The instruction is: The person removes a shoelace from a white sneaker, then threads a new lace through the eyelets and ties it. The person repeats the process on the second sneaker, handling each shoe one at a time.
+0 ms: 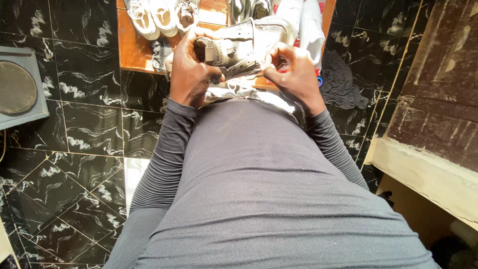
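Near the top centre of the frame, the person holds a worn grey shoe (244, 47) with both hands, raised just above the edge of a low wooden shelf (130, 52) that carries other footwear. The left hand (191, 67) is clenched around the strapped end of the shoe, thumb and fingers wrapped over a buckled strap, while the right hand (291, 69) pinches the lower edge of the shoe near its sole, fingers curled tight. The shoe lies on its side between them, tilted, its opening turned toward the upper right. Behind it on the shelf sit white sneakers (152, 17) at the upper left, another white pair (303, 22) at the upper right and a dark shiny pair (249, 7) between them. A dark cloth (341, 79) lies crumpled on the black marbled floor (84, 134) right of the shelf, and a grey box with a round mesh face (20, 87) stands at the left edge. The work in hand looks like handling or adjusting the strap; the step seems mid-way, with the shoe firmly gripped. A next move would likely call for the left hand to keep the shoe steady while fingertips work the strap with fine control.
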